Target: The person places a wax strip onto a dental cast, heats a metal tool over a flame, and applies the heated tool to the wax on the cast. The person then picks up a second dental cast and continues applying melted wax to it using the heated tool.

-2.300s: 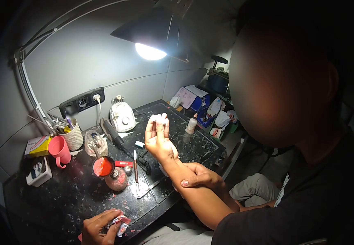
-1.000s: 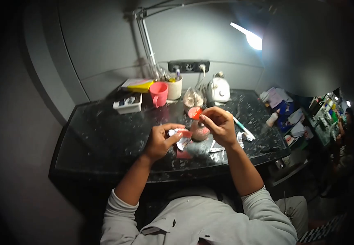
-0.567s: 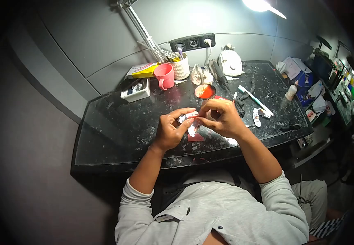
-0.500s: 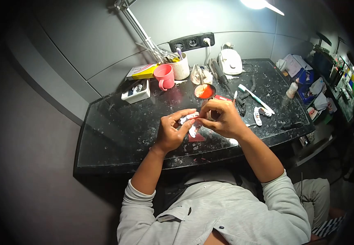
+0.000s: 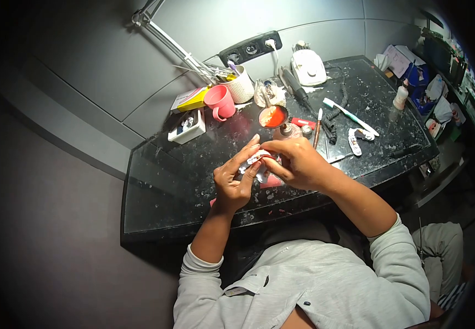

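My left hand (image 5: 232,180) is closed around a white plaster dental cast (image 5: 255,159), held up over the front of the bench. With thumb and fingers pinched, my right hand (image 5: 298,163) holds a thin red wax strip (image 5: 266,156) against the cast's edge; the fingertips hide part of it. Beneath the hands lies a pink wax sheet (image 5: 272,181), partly covered. Just beyond them sits a small round pan of red wax (image 5: 277,117). Another horseshoe-shaped dental cast (image 5: 354,143) rests on the bench to the right.
A toothbrush (image 5: 351,117), a brown-handled brush (image 5: 318,131) and a dark handpiece (image 5: 295,86) lie right of the pan. Behind stand a pink mug (image 5: 220,101), a tool cup (image 5: 241,86), a white tray (image 5: 188,130) and a white device (image 5: 308,68). A bottle (image 5: 401,96) stands far right.
The camera view has shifted and tilted. The cast has been turned between my hands, and the red strip now curves along its edge. Both hands keep their hold.
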Demonstrator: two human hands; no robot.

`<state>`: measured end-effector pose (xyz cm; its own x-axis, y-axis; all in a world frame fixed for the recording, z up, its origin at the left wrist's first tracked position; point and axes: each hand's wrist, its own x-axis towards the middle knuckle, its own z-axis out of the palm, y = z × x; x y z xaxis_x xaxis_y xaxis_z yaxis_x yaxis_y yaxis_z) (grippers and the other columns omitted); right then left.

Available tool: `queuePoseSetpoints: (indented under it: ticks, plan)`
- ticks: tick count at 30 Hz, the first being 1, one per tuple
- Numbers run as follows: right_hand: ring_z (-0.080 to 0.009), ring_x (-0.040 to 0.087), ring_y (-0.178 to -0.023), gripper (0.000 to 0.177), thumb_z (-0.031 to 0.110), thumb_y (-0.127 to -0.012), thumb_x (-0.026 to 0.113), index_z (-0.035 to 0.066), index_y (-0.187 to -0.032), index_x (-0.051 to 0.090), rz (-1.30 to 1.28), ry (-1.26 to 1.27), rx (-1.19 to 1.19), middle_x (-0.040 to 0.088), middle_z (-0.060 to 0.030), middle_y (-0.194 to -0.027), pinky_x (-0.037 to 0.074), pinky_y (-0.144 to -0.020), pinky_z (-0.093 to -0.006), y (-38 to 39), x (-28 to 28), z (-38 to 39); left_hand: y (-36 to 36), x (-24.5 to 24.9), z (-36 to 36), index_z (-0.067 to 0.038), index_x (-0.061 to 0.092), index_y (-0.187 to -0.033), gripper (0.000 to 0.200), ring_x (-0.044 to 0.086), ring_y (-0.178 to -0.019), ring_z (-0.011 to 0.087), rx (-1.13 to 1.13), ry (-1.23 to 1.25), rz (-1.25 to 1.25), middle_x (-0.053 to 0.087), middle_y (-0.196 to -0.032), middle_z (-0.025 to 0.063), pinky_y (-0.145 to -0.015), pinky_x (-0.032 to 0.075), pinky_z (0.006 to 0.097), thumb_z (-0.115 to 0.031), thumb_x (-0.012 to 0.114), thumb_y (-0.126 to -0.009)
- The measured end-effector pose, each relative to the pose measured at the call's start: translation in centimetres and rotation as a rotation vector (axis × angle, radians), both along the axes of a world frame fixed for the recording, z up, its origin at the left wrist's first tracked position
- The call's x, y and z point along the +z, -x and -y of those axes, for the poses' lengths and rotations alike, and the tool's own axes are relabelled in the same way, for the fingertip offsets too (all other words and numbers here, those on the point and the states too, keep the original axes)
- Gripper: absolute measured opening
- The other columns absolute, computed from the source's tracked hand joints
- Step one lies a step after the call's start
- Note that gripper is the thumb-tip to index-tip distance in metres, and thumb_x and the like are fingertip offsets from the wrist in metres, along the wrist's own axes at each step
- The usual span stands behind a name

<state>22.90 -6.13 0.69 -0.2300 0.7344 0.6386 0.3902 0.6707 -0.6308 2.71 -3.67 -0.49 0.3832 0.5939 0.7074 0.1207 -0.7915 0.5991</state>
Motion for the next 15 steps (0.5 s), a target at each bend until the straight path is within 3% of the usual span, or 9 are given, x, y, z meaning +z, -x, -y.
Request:
queuePoseSetpoints:
  ticks: [2,7,9,10,15]
  plan:
    - [-0.0332,0.07,-0.069,0.011,0.009,-0.09,0.069,-0.001,-0.095,0.068,-0.048,0.047,0.063,0.07,-0.0181,-0.076,0.052,-0.062,-0.0394,0.2,-0.1,0.2,0.0,-0.3,-0.1,0.004,0.067,-0.123,0.031,0.068,-0.118,0.0301,0.003,0.047,0.023,0.067,-0.13,0.0248,-0.099,0.054,0.0364,0.002,0.067,-0.092]
    - [-0.0335,0.069,-0.064,0.012,0.009,-0.09,0.069,-0.002,-0.09,0.066,0.014,-0.011,0.031,0.068,-0.0191,-0.07,0.052,-0.059,-0.0399,-0.1,-1.0,-0.6,-0.4,-0.1,-0.1,0.004,0.067,-0.122,0.027,0.07,-0.112,0.0279,0.021,-0.004,-0.059,0.069,-0.125,0.0227,-0.096,0.055,0.0355,-0.001,0.066,-0.095]
    - [-0.0238,0.061,-0.054,0.009,0.003,-0.089,0.07,-0.003,-0.095,0.068,-0.016,-0.082,0.059,0.063,-0.0124,-0.067,0.045,-0.052,-0.0349,0.1,-1.3,-0.7,-0.2,-0.2,-0.3,0.004,0.067,-0.121,0.024,0.073,-0.101,0.0243,0.064,-0.079,-0.134,0.073,-0.115,0.02,-0.089,0.057,0.0337,-0.002,0.063,-0.097]
    - [-0.0238,0.061,-0.054,0.009,0.003,-0.089,0.07,-0.003,-0.095,0.068,-0.017,-0.085,0.058,0.063,-0.0124,-0.067,0.045,-0.052,-0.0349,0.1,-1.2,-0.7,-0.2,-0.2,-0.2,0.004,0.067,-0.121,0.024,0.073,-0.101,0.0243,0.064,-0.082,-0.135,0.073,-0.115,0.02,-0.089,0.057,0.0337,-0.002,0.063,-0.097]
    - [-0.0233,0.056,-0.052,0.014,0.007,-0.091,0.068,-0.004,-0.099,0.071,-0.04,0.17,0.121,0.062,-0.0144,-0.069,0.044,-0.052,-0.0333,-0.4,-0.1,0.0,-0.4,-0.5,-0.3,0.006,0.067,-0.119,0.023,0.073,-0.092,0.0243,0.09,-0.144,-0.131,0.073,-0.106,0.0199,-0.078,0.059,0.0321,0.002,0.06,-0.097]
